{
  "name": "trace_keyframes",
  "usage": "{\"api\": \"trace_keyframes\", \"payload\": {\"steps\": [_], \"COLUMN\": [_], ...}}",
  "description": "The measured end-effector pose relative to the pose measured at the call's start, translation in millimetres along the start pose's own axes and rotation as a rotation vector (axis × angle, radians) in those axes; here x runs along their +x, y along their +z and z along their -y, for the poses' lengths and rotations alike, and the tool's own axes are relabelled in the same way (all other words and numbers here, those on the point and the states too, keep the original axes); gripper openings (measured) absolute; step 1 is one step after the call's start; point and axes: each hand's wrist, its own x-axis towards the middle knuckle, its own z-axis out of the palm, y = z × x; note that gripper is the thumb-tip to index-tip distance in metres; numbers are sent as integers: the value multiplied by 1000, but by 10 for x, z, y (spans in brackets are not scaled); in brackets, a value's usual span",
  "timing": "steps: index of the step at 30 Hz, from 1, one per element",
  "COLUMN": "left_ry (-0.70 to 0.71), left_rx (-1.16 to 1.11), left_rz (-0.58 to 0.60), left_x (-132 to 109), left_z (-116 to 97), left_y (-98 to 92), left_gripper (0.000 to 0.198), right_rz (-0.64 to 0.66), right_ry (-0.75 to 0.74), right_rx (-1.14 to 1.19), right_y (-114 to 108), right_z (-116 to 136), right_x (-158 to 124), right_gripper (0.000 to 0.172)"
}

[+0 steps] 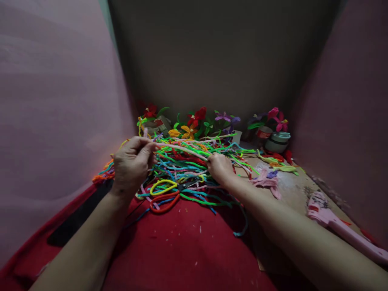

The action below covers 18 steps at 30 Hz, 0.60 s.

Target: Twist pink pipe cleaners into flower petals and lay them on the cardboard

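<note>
A pale pink pipe cleaner (183,148) is stretched between my two hands, above a heap of many-coloured pipe cleaners (172,165). My left hand (133,161) pinches one end between thumb and fingertips. Closed in a fist, my right hand (221,166) grips the other end. Just below the hands, scissors (178,189) with one yellow and one red handle loop lie on the near side of the heap, their blades partly under pipe cleaners.
Pipe-cleaner flowers (197,117) stand along the back. A lidded jar (277,141) is at the back right. A pink glue gun (342,228) lies on cardboard (291,190) near pink petals (266,180). Red cloth (188,246) covers the front; a dark flat object (79,214) rests left.
</note>
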Motion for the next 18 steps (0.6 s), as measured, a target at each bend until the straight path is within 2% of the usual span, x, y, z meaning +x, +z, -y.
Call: {"api": "trace_keyframes", "payload": {"steps": [3, 6, 8, 10, 12, 14, 16, 18], "left_ry": [-90, -146, -194, -231, -257, -275, -275, -277], "left_rx": [-171, -392, -463, -477, -476, -442, -357, -256], "left_rz": [-97, -163, -131, -47, 44, 155, 274, 389], "left_x": [126, 181, 162, 101, 9, -98, -205, -300], "left_z": [23, 14, -7, -34, -67, -110, -159, -196], "left_y": [-86, -110, -80, -15, 71, 159, 232, 287], "left_gripper": [10, 11, 11, 11, 13, 14, 15, 18], "right_rz": [3, -18, -54, -117, -226, -178, -103, -134], "right_ry": [-10, -30, -51, -78, -135, -137, -58, 8], "right_rx": [-17, -7, 12, 64, 364, 803, 1205, 1474], "right_y": [28, -32, -113, -210, -304, -387, -458, -519], "right_z": [-22, 4, 50, 117, 198, 273, 316, 312], "right_x": [-16, -76, -147, -235, -317, -376, -409, -430], "right_gripper": [26, 26, 28, 33, 31, 36, 41, 38]}}
